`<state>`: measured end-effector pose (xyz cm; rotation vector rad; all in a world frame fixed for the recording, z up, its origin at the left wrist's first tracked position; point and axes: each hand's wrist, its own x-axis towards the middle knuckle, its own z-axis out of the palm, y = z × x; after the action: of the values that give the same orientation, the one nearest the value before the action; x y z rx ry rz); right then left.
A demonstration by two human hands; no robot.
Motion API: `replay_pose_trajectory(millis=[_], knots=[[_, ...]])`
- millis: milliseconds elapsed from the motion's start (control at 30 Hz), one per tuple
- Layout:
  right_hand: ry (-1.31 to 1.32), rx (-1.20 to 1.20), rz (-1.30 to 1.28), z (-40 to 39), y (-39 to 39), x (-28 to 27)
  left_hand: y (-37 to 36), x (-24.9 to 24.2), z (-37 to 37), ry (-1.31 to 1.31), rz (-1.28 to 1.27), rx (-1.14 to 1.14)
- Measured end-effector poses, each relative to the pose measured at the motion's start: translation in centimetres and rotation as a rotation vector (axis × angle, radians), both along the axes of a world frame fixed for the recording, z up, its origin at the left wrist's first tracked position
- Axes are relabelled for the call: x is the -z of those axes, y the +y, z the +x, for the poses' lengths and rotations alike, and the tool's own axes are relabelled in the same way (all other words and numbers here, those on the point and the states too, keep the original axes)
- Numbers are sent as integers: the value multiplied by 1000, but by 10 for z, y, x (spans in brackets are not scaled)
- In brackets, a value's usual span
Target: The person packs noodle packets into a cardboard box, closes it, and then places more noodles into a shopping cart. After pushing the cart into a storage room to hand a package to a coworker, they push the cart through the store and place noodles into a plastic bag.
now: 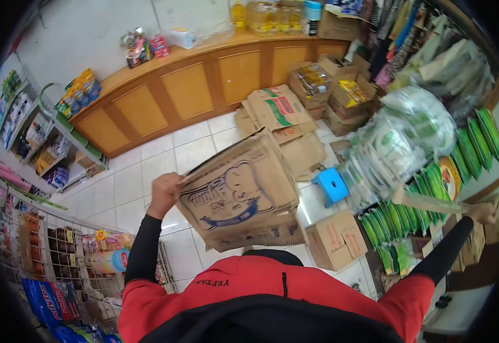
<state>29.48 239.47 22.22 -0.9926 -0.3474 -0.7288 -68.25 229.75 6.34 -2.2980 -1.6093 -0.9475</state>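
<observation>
My left hand point(166, 194) is closed on the left edge of a large flattened brown cardboard box point(241, 194) with blue printing, held tilted above the tiled floor. Far to the right, my right hand point(482, 214) is closed round the end of a long pale strip point(432, 202) that stretches leftward over green packets point(401, 220). Whether the strip is tape or card is hard to tell.
A small closed carton point(336, 240) and a blue stool point(330, 187) stand on the floor. Flattened cartons point(281, 114) lie before the wooden counter point(186, 86). Plastic-wrapped goods point(398, 143) are at the right, wire racks point(60, 228) at the left.
</observation>
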Motion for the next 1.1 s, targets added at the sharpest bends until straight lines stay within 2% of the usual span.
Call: replay_pose_trajectory(millis=[33,100,133,167,200,233,267,300,333,367,400,467,500,567,600,667,700,733,800,833,867,900,933,967,1000,1067,1100], knots=[[8,-22,-6,-56,11,-13,6,-5,5,24,111,-4],[-414,-519,-643,-168,56,-39,13,-26,16,182,-20,95],[-1121,-163,-728,-225,88,-39,17,-25,19,242,-5,153],[-1056,-663,-918,-318,98,-32,20,-27,24,309,-31,187],[-831,-1090,-1086,-411,107,-24,21,-30,29,375,-57,224],[-1060,-1479,-1006,-514,94,-26,22,-33,35,428,-49,248],[-1300,-1401,-1165,-558,107,17,24,-36,42,480,-42,273],[-1496,-1633,-1205,-602,114,61,27,-38,47,516,-14,306],[-1562,-1864,-1445,-637,113,95,32,-40,52,517,-16,303],[-1980,-1760,-1248,-654,118,144,38,-42,58,528,-2,348],[-2214,-1537,-1509,-669,111,160,44,-42,61,541,11,393],[-2678,-1096,-1803,-679,122,199,59,-30,58,545,-18,389],[-2679,-1097,-1796,-682,134,205,68,-18,55,467,-83,428],[-2647,-1416,-1809,-681,162,213,86,16,51,357,-252,493],[-2657,-1415,-1805,-680,174,223,96,27,48,354,-253,487],[-2460,-1601,-1476,-676,193,247,116,43,42,199,-431,485],[-2462,-1587,-1374,-677,201,248,127,37,40,196,-752,461],[-2465,-1587,-1377,-679,205,241,137,46,36,192,-752,462],[-2433,-1737,-1128,-686,217,220,155,89,20,-310,-1059,556],[-2425,-1741,-1127,-690,228,211,170,129,-2,-434,-1372,558],[-2379,-1818,-1014,-693,235,205,182,132,3,-430,-1385,560],[-2334,-1881,-905,-696,244,197,198,133,14,-225,-1461,78],[-2334,-1875,-914,-699,253,188,215,136,21,-15,-1466,-402],[-2352,-1963,-795,-703,260,179,238,172,11,213,-1523,-291],[-2362,-2046,-669,-706,267,171,251,256,-18,-179,-1441,44],[-2412,-2010,-613,-712,280,161,281,305,-14,-416,-1549,41],[-2456,-1980,-550,-715,287,156,285,318,-1,-403,-1549,52]])
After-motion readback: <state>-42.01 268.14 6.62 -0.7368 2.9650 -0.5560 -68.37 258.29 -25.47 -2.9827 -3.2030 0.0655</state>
